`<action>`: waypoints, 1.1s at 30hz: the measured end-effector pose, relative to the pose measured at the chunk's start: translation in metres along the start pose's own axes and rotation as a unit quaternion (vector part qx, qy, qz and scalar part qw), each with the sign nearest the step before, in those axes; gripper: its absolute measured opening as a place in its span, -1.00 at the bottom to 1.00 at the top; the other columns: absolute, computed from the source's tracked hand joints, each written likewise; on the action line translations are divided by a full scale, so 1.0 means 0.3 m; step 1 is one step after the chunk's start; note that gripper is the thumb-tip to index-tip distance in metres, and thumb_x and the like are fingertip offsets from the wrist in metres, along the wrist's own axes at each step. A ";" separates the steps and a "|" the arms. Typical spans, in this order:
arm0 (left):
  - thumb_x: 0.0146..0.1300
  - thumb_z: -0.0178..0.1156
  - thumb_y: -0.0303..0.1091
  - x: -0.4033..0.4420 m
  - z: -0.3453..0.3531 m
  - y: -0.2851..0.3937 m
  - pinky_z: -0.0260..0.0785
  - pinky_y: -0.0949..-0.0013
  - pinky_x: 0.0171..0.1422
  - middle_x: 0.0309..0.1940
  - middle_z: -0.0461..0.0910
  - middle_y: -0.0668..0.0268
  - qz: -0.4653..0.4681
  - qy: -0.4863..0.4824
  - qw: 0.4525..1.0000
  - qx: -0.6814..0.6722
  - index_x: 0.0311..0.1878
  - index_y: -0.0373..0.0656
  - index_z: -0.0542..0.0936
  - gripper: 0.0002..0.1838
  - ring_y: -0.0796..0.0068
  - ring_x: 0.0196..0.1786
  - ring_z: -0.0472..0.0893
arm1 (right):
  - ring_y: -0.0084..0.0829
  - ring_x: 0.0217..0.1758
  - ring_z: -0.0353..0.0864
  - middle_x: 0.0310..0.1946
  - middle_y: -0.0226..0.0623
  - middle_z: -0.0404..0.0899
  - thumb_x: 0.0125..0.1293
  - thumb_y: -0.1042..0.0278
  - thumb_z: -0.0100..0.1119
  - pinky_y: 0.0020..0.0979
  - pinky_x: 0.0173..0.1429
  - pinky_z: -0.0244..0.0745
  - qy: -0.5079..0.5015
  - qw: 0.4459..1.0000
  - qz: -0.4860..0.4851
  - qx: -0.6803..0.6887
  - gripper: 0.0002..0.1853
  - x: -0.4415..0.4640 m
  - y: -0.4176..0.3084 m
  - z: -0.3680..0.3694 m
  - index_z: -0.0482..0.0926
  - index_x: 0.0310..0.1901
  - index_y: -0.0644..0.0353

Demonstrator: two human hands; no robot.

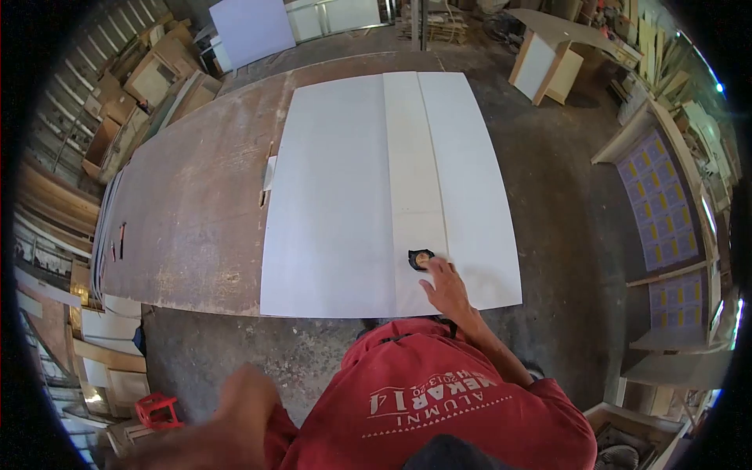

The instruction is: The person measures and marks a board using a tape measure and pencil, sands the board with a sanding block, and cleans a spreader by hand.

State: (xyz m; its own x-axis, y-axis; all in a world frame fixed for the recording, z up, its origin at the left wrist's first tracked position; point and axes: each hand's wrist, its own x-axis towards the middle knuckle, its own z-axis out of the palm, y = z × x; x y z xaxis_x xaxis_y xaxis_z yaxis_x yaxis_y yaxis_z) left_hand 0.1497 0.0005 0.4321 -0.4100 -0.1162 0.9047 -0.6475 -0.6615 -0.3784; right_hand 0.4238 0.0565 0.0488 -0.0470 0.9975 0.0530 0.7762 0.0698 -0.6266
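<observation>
A white sheet (329,196) lies on the large brown work table (188,204), with a cream strip (411,172) running lengthwise over it. Near the strip's front end rests a round black and orange tape measure (421,259). My right hand (446,288) is beside it, fingertips at its right edge, fingers apart; whether they touch it cannot be told. Off the table at the lower left, my left hand (168,450) is smeared by motion and its fingers cannot be made out.
Small tools (121,241) lie at the table's left edge. A red stool (158,410) stands on the floor at the lower left. Wooden frames line the right side, and a curved desk (564,39) stands at the back right. Boards are stacked along the left.
</observation>
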 end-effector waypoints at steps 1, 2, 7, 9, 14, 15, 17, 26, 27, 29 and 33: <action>0.31 0.20 -0.28 -0.071 -0.037 0.030 0.11 -0.04 0.55 0.25 0.52 0.04 0.004 -0.004 1.000 0.005 0.15 -0.04 0.61 -0.65 0.35 0.36 0.43 | 0.08 0.26 0.40 0.27 -0.04 0.35 0.22 0.29 0.34 -0.03 0.26 0.43 0.037 0.999 0.010 -0.012 -0.45 0.019 0.014 0.008 0.42 0.23 0.15; 0.39 0.11 -0.22 -0.179 -0.094 0.072 0.31 0.21 0.14 -0.01 0.54 0.19 -0.186 0.258 0.935 -0.155 0.03 -0.12 0.57 -0.74 0.45 0.02 0.51 | 0.08 0.26 0.40 0.27 -0.04 0.35 0.22 0.29 0.34 -0.03 0.26 0.43 0.036 0.999 0.003 -0.012 -0.45 0.042 0.024 0.016 0.42 0.23 0.15; 0.28 0.13 -0.55 -0.927 -0.416 -0.008 0.32 0.29 0.34 0.16 0.56 0.10 -0.657 -0.020 0.608 0.445 0.20 -0.34 0.50 -0.60 0.27 0.22 0.54 | 0.17 0.42 0.21 0.42 0.05 0.18 0.21 0.09 0.36 0.09 0.35 0.32 0.066 0.997 0.040 -0.029 -0.25 0.139 0.100 0.120 0.29 0.38 0.12; 0.20 0.29 -0.44 -1.327 -0.470 0.161 0.28 0.24 0.42 0.28 0.47 0.02 -0.768 -0.014 0.485 0.419 0.42 -0.29 0.27 -0.29 0.21 0.30 0.49 | 0.15 0.49 0.11 0.44 0.01 0.19 0.21 -0.11 0.32 0.12 0.42 0.22 0.039 0.995 0.076 -0.056 -0.22 0.169 0.112 0.156 0.33 0.37 0.11; 0.02 0.34 -0.19 -1.609 -0.416 0.335 0.05 -0.03 0.56 0.38 0.23 -0.22 -0.709 -0.327 0.464 0.417 0.45 -0.37 0.17 -0.06 -0.25 0.49 0.13 | 0.08 0.51 0.12 0.42 0.03 0.23 0.11 -0.19 0.39 0.06 0.49 0.13 -0.004 0.992 0.031 -0.123 -0.13 0.141 0.114 0.158 0.35 0.37 0.15; 0.02 0.33 -0.18 -1.517 -0.379 0.295 0.04 -0.04 0.56 0.38 0.23 -0.22 -0.756 -0.284 0.449 0.383 0.45 -0.35 0.15 -0.05 -0.26 0.48 0.13 | 0.09 0.50 0.13 0.40 0.05 0.25 0.10 -0.13 0.43 0.03 0.49 0.14 0.023 0.995 0.016 -0.095 -0.15 0.136 0.133 0.173 0.36 0.33 0.20; 0.03 0.31 -0.18 -1.458 -0.362 0.259 0.00 -0.09 0.57 0.39 0.22 -0.23 -0.814 -0.230 0.409 0.341 0.48 -0.27 0.12 -0.04 -0.28 0.49 0.10 | 0.10 0.50 0.15 0.38 0.08 0.27 0.09 -0.07 0.46 0.00 0.49 0.15 0.056 0.996 0.002 -0.068 -0.17 0.099 0.153 0.190 0.38 0.30 0.24; 0.12 0.29 -0.15 -1.544 -0.354 0.270 0.12 -0.03 0.49 0.46 0.15 -0.10 -0.851 -0.220 0.389 0.277 0.53 -0.17 0.09 -0.06 -0.20 0.49 0.16 | -0.02 0.14 0.44 0.13 0.18 0.39 0.17 -0.01 0.45 -0.20 0.12 0.47 0.082 0.977 0.140 0.141 -0.13 -0.107 0.090 0.110 0.30 0.22 0.61; 0.12 0.29 -0.15 -1.495 -0.333 0.246 0.12 -0.03 0.49 0.46 0.15 -0.10 -0.851 -0.223 0.387 0.276 0.53 -0.17 0.09 -0.06 -0.20 0.49 0.16 | -0.09 0.06 0.48 0.03 0.12 0.45 0.20 0.02 0.42 -0.20 0.07 0.46 0.143 0.970 0.128 0.147 -0.25 -0.110 0.084 0.126 0.36 0.14 0.55; 0.18 0.26 -0.19 -1.371 -0.282 0.178 0.27 0.16 0.40 0.38 0.30 -0.06 -0.891 -0.128 0.347 0.264 0.53 -0.16 0.10 -0.11 -0.02 0.37 0.38 | -0.16 -0.02 0.52 -0.07 0.06 0.51 0.23 0.05 0.38 -0.21 0.02 0.45 0.205 0.959 0.117 0.156 -0.36 -0.106 0.071 0.119 0.42 0.06 0.49; 0.23 0.24 -0.23 -1.603 -0.396 0.267 0.44 0.26 0.13 0.05 0.54 0.10 -0.834 0.074 0.452 0.309 0.32 -0.26 0.38 -0.39 0.20 0.10 0.55 | -0.42 -0.22 0.52 -0.26 -0.25 0.58 0.33 0.09 0.31 -0.37 -0.12 0.44 0.152 0.869 0.271 0.385 -0.54 -0.069 0.137 0.098 0.47 -0.02 0.34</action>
State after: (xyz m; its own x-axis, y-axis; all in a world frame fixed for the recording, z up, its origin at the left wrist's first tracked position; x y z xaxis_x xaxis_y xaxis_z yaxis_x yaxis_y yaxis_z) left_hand 0.2187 0.0914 -0.0566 0.2482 0.9460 -0.2086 0.1492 0.1754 0.9731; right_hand 0.4383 0.0390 -0.0010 0.4533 0.8452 -0.2832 -0.0246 -0.3057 -0.9518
